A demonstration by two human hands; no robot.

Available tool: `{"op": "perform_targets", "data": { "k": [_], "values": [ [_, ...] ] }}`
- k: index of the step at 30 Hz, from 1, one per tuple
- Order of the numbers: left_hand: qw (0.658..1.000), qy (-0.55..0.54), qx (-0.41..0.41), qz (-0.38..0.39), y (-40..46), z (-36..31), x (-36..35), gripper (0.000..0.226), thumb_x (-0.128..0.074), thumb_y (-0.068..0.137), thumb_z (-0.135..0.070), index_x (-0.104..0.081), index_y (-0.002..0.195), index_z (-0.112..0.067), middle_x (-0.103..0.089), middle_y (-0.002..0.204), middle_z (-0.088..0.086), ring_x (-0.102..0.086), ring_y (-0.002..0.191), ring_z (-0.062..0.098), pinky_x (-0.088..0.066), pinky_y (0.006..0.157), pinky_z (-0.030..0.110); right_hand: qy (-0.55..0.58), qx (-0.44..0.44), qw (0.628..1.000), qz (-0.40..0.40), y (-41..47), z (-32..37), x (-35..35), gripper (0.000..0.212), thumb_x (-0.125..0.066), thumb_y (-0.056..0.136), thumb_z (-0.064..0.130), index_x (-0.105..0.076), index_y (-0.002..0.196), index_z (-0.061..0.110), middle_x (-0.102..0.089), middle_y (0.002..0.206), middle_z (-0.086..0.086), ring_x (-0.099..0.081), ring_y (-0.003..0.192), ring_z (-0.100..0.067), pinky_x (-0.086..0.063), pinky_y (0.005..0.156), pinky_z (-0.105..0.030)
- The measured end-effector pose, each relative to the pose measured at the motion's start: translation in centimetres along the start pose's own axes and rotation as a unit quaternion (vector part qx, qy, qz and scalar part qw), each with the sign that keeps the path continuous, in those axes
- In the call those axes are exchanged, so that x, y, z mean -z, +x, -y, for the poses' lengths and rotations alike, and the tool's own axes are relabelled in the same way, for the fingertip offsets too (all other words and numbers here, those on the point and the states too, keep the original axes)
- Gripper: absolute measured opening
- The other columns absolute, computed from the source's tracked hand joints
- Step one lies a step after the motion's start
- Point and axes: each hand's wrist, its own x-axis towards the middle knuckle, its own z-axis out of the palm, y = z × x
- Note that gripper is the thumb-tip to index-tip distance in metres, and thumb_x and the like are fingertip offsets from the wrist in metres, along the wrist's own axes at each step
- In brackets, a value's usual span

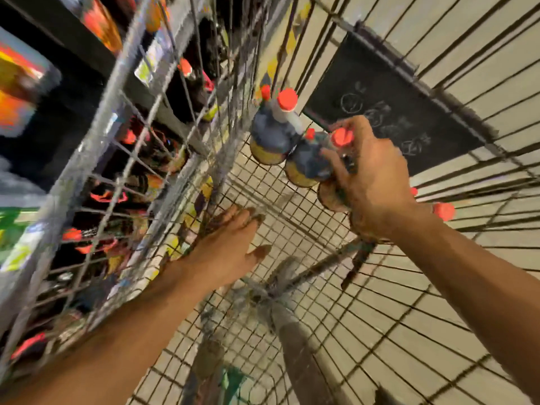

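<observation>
I look down into a wire shopping cart (295, 200) with a mesh floor. Dark bottles with orange-red caps stand together in its far part; one bottle (273, 133) stands free at the left of the group. My right hand (371, 176) grips another bottle (309, 162) near its neck and cap, fingers curled round it. My left hand (230, 247) hovers low over the mesh floor with fingers spread and relaxed, holding nothing. Whether it touches the mesh is unclear in the blur.
A wire cage wall (122, 176) stands at the left, with more red-capped bottles (96, 238) behind it. A black plastic flap (388, 118) with printed symbols hangs on the cart's far side. Tiled floor (438, 331) shows through the wires.
</observation>
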Motion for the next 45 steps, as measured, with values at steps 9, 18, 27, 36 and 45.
{"op": "perform_targets", "data": {
  "k": [9,18,27,36,45],
  "values": [
    [0.982,-0.131,-0.060,-0.122,-3.0,1.6,2.7,0.071,-0.062,0.094,-0.049,-0.028,0.153,-0.028,-0.030,0.157,-0.012,-0.036,0.141,0.013,-0.037,0.113,0.034,0.016,0.066,0.996,0.064,-2.2,2.2,3.2,0.037,-0.062,0.095,0.049,-0.053,0.119,0.023,-0.072,0.091,-0.006,-0.065,0.086,-0.040,-0.050,0.071,-0.045],
    [0.925,-0.368,-0.048,-0.085,-3.8,0.9,4.6,0.090,-0.088,0.072,-0.033,-0.039,0.147,-0.040,-0.051,0.138,-0.019,-0.052,0.122,0.003,-0.047,0.105,0.031,0.137,0.185,0.959,0.168,-2.6,5.9,4.7,0.035,-0.061,0.089,0.059,-0.058,0.108,0.030,-0.074,0.091,0.007,-0.069,0.083,-0.017,-0.054,0.071,-0.043],
    [0.735,-0.677,0.024,0.005,-3.2,1.6,3.4,0.039,-0.082,0.078,-0.020,-0.072,0.115,-0.030,-0.070,0.118,-0.004,-0.068,0.110,0.025,-0.061,0.077,0.045,0.119,0.200,0.951,0.204,-2.0,8.0,2.3,0.026,-0.066,0.092,0.052,-0.057,0.112,0.038,-0.068,0.097,0.013,-0.065,0.088,-0.017,-0.052,0.077,-0.045],
    [0.771,-0.629,0.089,-0.043,-0.3,2.5,3.1,0.032,-0.072,0.079,-0.028,-0.069,0.109,-0.019,-0.070,0.115,0.007,-0.072,0.091,0.029,-0.059,0.063,0.048,0.312,0.095,0.923,0.203,-0.5,7.5,2.3,0.027,-0.078,0.088,0.036,-0.072,0.110,0.021,-0.076,0.102,0.013,-0.071,0.097,-0.001,-0.057,0.089,-0.028],
    [0.862,-0.467,0.064,-0.187,0.0,5.3,1.0,0.078,-0.096,0.040,-0.036,-0.066,0.112,-0.033,-0.075,0.103,-0.013,-0.070,0.099,0.009,-0.060,0.084,0.038,0.394,-0.091,0.914,0.007,2.7,5.3,-2.0,0.077,-0.085,0.081,0.029,-0.045,0.146,0.018,-0.053,0.145,0.008,-0.048,0.134,-0.003,-0.043,0.112,-0.030]
  ]
}}
